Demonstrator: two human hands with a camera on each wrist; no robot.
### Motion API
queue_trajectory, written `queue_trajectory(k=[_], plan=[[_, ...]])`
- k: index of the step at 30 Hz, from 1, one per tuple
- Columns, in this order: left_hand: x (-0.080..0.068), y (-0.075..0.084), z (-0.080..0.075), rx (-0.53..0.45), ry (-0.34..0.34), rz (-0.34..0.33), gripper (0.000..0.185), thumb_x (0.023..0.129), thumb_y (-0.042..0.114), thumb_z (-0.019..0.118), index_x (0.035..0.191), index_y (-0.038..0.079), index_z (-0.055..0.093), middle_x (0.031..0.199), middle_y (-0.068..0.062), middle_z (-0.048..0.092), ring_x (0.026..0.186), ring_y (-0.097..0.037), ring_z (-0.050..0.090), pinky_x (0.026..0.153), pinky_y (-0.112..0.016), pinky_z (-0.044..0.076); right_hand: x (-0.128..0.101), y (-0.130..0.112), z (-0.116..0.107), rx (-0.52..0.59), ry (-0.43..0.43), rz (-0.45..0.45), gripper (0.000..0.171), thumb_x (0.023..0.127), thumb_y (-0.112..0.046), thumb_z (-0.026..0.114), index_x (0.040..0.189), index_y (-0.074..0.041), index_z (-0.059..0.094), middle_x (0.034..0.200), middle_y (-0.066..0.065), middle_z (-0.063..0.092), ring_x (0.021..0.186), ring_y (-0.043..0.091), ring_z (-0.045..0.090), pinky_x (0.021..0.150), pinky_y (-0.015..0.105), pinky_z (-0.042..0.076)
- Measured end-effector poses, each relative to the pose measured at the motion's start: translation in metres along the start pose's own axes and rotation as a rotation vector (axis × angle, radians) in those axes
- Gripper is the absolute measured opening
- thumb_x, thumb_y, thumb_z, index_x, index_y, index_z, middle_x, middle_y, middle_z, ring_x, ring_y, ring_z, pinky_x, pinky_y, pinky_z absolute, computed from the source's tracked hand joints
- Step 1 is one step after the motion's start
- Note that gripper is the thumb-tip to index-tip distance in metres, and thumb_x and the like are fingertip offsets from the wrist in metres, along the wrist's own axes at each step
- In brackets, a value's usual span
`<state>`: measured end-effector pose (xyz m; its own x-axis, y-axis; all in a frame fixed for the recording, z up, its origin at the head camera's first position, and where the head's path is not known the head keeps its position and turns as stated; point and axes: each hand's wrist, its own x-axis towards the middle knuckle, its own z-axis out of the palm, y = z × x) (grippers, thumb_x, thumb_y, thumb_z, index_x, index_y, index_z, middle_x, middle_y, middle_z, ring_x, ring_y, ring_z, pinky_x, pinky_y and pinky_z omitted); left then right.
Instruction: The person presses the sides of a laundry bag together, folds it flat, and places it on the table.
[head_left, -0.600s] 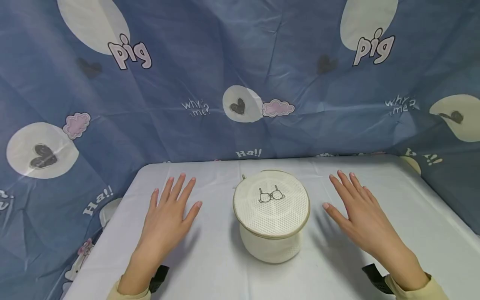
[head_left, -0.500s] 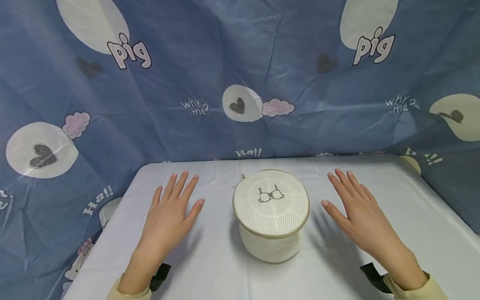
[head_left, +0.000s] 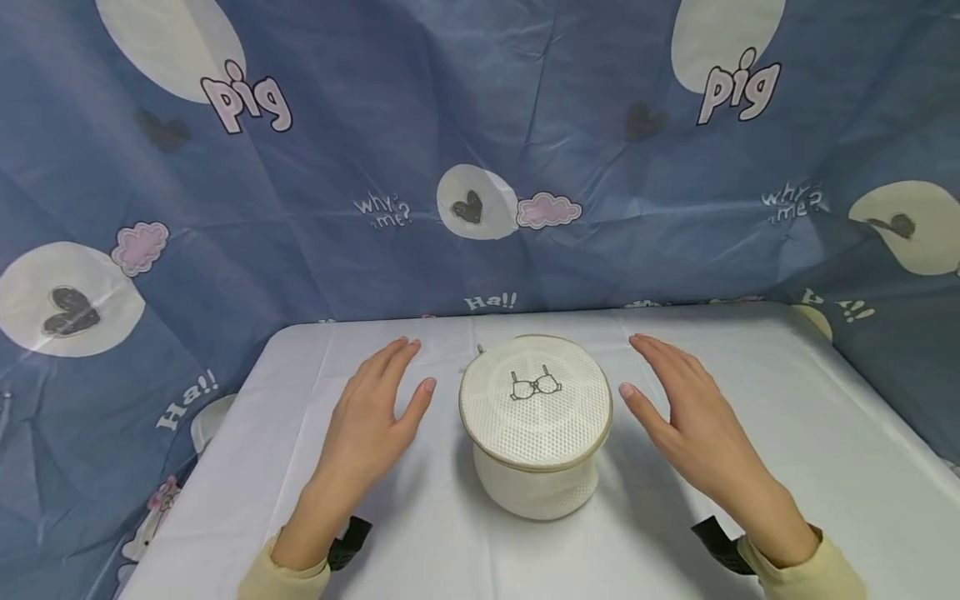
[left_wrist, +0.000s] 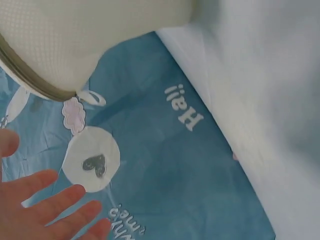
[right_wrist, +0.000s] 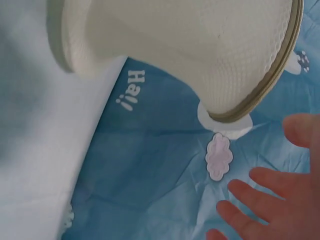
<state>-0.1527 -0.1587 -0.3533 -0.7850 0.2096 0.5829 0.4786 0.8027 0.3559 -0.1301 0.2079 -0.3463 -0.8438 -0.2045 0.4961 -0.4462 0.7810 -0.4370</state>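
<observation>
A round cream mesh laundry bag with a bra drawing on its zipped lid stands upright on the white table. To its left hovers my left hand, fingers extended and thumb spread, not touching it. My right hand is held in the same way on the other side, also apart from the bag. In the left wrist view the mesh side of the bag and its zip rim appear above the fingers. The right wrist view shows the bag above my spread right fingers.
White cloth covers the table. Behind it and at its sides hangs a blue curtain printed with hearts, clouds and words. Black straps sit at both wrists, beside cream sleeves.
Both hands have moved inward toward the bag from either side, and have turned so the palms face it more. The bag stays in its place; the view has shifted slightly.
</observation>
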Motion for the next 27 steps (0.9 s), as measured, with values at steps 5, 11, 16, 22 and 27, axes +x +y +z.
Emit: queue_trajectory(k=[5,11,16,22,27], plan=[[0.002,0.006,0.007,-0.115,0.021,-0.049,0.047,0.098,0.037,0.06,0.138,0.013,0.056,0.139,-0.005,0.054,0.13,-0.024,0.046,0.102,-0.051,0.041,0.003,-0.004,0.005,0.107,0.031,0.068,0.05,0.099,-0.034,0.06,0.145,-0.021,0.047,0.141,-0.001,0.051,0.125,0.025,0.047,0.093,0.05,0.042],[0.004,0.011,0.014,-0.225,0.028,-0.105,0.038,0.096,0.032,0.065,0.129,0.013,0.062,0.129,-0.003,0.061,0.123,-0.021,0.053,0.097,-0.045,0.046,0.008,-0.007,0.011,0.251,0.003,0.145,0.041,0.1,-0.034,0.059,0.139,-0.026,0.051,0.132,-0.008,0.056,0.112,0.017,0.056,0.08,0.036,0.048],[0.008,0.017,0.016,-0.351,-0.01,-0.202,0.029,0.095,0.034,0.067,0.118,0.015,0.068,0.117,0.001,0.067,0.109,-0.017,0.06,0.086,-0.039,0.052,0.015,-0.007,0.015,0.399,-0.019,0.217,0.036,0.101,-0.034,0.057,0.134,-0.02,0.055,0.123,-0.006,0.062,0.108,0.011,0.058,0.085,0.024,0.049],[0.014,0.021,0.019,-0.568,-0.111,-0.408,0.028,0.093,0.043,0.067,0.109,0.021,0.071,0.108,0.004,0.067,0.099,-0.013,0.061,0.081,-0.037,0.052,0.023,-0.006,0.017,0.584,-0.109,0.303,0.042,0.1,-0.036,0.058,0.133,-0.009,0.055,0.123,0.008,0.062,0.103,0.018,0.063,0.082,0.035,0.056],[0.018,0.021,0.023,-0.773,-0.218,-0.557,0.032,0.093,0.036,0.069,0.113,0.011,0.069,0.109,-0.006,0.066,0.094,-0.022,0.062,0.074,-0.037,0.056,0.026,-0.003,0.019,0.691,-0.189,0.399,0.045,0.1,-0.034,0.059,0.134,-0.005,0.054,0.12,0.014,0.06,0.095,0.021,0.063,0.077,0.035,0.058]])
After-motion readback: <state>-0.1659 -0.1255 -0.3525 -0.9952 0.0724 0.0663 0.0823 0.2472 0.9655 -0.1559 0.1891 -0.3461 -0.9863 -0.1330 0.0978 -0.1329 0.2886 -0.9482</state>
